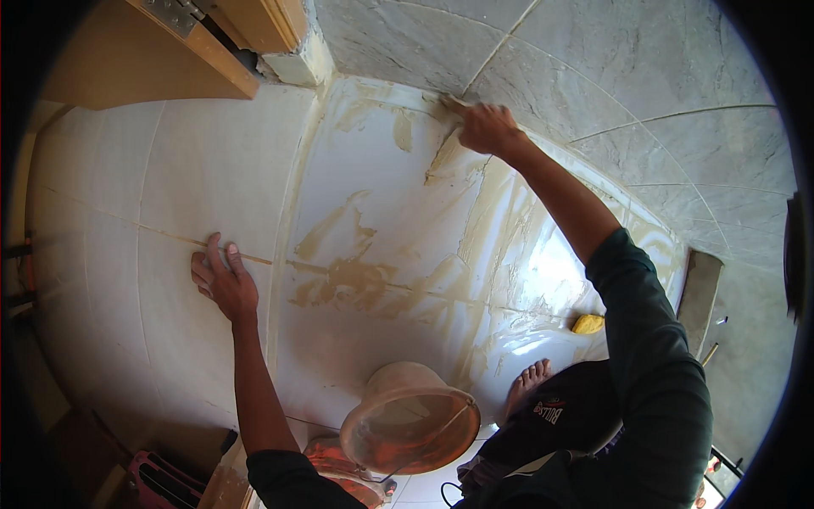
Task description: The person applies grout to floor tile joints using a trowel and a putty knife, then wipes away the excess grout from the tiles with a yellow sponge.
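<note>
My left hand [227,278] is braced on the pale floor tile [216,161], beside a thin brownish joint line, its fingers apart and nothing in them. Up at the far edge, my right hand [492,131] is closed at the seam where the floor meets the grey wall tiles [585,64]. A small tan tip shows ahead of its knuckles against the seam; what it belongs to I cannot make out. Wet beige grout [356,273] is smeared in patches and streaks over the white floor tiles [381,199] between my hands.
A plastic bucket [363,424] stands near me, a second orange-stained container [326,458] beside it. A yellow sponge [588,324] lies right of my bare foot [530,377]. A wooden door [161,55] juts in at far left. A raised grey ledge [700,293] is at right.
</note>
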The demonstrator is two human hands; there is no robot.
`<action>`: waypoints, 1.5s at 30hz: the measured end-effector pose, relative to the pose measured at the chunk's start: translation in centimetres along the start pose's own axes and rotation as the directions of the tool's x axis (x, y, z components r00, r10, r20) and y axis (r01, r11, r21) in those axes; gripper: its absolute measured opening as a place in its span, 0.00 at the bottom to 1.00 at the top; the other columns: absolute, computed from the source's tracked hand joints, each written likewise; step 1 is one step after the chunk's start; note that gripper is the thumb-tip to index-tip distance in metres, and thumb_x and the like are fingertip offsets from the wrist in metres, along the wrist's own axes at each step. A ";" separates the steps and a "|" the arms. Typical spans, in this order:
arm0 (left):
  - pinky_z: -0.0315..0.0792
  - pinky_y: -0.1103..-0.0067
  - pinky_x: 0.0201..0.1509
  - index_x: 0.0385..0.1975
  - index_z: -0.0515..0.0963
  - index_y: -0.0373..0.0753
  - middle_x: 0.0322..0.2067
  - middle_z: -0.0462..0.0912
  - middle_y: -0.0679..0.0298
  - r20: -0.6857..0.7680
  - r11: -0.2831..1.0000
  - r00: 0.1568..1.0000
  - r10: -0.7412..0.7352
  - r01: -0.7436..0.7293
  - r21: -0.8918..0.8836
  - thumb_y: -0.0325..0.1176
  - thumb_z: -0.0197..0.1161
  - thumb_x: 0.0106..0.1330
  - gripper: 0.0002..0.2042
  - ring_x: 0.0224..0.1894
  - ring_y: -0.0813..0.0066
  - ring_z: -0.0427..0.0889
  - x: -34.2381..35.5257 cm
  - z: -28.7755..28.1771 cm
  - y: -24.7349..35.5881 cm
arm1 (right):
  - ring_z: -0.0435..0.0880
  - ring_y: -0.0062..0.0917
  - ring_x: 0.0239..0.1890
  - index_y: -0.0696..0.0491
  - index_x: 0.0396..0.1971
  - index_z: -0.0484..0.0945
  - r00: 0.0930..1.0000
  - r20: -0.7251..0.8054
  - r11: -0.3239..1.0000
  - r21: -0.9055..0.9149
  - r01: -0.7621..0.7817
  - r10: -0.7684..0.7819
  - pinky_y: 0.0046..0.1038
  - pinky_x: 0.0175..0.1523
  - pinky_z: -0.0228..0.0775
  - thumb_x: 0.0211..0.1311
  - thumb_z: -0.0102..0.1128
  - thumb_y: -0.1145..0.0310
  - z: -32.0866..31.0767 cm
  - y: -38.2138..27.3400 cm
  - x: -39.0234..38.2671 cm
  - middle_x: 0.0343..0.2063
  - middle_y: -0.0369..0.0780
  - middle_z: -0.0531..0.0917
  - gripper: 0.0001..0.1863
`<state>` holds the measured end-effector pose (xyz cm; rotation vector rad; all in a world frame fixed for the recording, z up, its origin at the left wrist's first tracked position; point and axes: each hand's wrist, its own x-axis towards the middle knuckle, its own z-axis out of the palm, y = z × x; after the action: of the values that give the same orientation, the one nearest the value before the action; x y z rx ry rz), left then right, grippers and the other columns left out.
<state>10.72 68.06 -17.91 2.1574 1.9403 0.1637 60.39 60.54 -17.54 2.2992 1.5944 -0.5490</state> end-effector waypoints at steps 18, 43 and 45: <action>0.36 0.42 0.73 0.73 0.55 0.52 0.75 0.48 0.49 0.022 0.997 0.997 -0.075 0.075 0.004 0.61 0.37 0.75 0.31 0.77 0.45 0.39 0.2 -0.9 0.0 | 0.87 0.38 0.28 0.62 0.25 0.80 0.999 -0.030 0.576 0.818 0.001 0.041 0.37 0.28 0.79 0.59 0.57 0.56 -4.1 -15.6 8.9 0.25 0.49 0.84 0.21; 0.69 0.52 0.54 0.63 0.70 0.46 0.61 0.68 0.48 -0.235 0.924 0.963 0.130 -0.032 0.380 0.57 0.38 0.77 0.27 0.60 0.47 0.67 -0.2 0.3 0.3 | 0.84 0.44 0.47 0.40 0.73 0.57 0.872 0.061 0.843 0.232 -0.485 0.485 0.43 0.51 0.74 0.53 0.55 0.66 9.0 22.8 -19.2 0.41 0.51 0.85 0.42; 0.69 0.52 0.57 0.67 0.65 0.49 0.66 0.63 0.51 -0.168 0.930 0.977 0.130 -0.061 0.364 0.56 0.39 0.77 0.27 0.64 0.47 0.64 0.4 0.5 -0.2 | 0.84 0.45 0.49 0.42 0.70 0.63 0.835 0.056 0.787 0.306 -0.536 0.547 0.45 0.51 0.75 0.53 0.55 0.65 10.3 25.8 -21.3 0.43 0.53 0.84 0.39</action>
<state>10.73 68.45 -18.41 2.5555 2.1041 0.0338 76.43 29.46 -16.25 2.8468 0.8096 -0.6393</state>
